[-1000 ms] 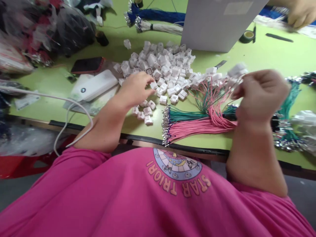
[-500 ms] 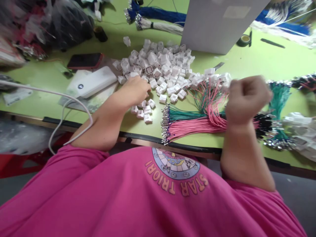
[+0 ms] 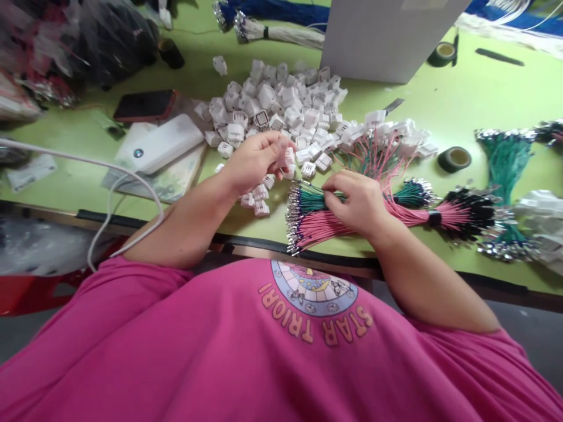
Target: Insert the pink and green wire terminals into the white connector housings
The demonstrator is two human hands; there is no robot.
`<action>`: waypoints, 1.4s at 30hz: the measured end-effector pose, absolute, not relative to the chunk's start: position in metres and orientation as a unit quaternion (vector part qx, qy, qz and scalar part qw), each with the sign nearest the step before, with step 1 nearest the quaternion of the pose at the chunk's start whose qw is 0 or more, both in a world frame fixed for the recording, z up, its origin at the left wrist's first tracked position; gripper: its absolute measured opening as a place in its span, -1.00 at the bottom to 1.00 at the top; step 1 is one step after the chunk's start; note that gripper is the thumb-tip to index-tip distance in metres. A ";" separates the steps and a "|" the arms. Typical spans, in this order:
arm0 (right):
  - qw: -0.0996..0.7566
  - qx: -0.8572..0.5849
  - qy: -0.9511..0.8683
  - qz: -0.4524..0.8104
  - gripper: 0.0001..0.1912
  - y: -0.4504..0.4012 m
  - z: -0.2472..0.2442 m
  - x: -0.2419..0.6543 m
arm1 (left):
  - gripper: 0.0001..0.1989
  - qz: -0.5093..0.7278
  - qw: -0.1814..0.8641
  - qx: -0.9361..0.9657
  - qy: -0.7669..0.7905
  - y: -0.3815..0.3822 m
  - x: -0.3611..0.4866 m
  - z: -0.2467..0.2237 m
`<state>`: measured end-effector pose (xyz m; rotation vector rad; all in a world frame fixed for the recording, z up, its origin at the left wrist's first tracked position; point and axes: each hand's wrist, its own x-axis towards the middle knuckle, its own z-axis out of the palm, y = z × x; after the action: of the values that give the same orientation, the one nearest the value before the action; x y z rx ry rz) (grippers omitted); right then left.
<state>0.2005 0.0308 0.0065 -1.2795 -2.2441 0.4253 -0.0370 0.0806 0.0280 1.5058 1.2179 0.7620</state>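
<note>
My left hand (image 3: 259, 161) is closed on a white connector housing (image 3: 288, 157), held up in front of a heap of similar housings (image 3: 281, 99). A few loose housings (image 3: 259, 196) lie under that hand. My right hand (image 3: 358, 202) pinches at the green wires (image 3: 311, 200) of a bundle, close to their metal-tipped ends; a green wire seems to be between thumb and finger. Pink wires (image 3: 323, 228) lie just below in the same bundle. Behind the right hand sit housings with pink and green wires (image 3: 373, 155) fitted in them.
A black tape roll (image 3: 454, 159) and another green wire bundle (image 3: 504, 170) lie to the right. A grey box (image 3: 387, 41) stands at the back. On the left are a white power bank (image 3: 167, 143), a phone (image 3: 145, 105) and a white cable (image 3: 132, 173) crossing my left forearm.
My right hand has come down and left from above the right end of the bundle onto the green wires. My left hand has moved right and now holds up a connector housing.
</note>
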 end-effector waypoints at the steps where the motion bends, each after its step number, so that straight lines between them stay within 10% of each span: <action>1: 0.273 -0.474 -0.819 0.173 -0.84 0.030 0.008 0.201 | -0.74 0.318 0.517 0.616 0.502 0.080 -0.036 0.029; 12: 0.355 -0.485 -0.773 0.203 -0.79 0.024 0.016 0.195 | -0.66 0.238 0.609 0.589 0.475 0.054 -0.015 0.041; 42: 0.234 -0.372 -0.884 0.160 -0.78 0.024 0.026 0.205 | -0.68 0.261 0.532 0.647 0.480 0.065 -0.018 0.022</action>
<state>0.2046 0.0236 0.0258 -1.0203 -2.4275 0.4381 -0.0184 0.0647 0.0224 1.5425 1.1444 0.6217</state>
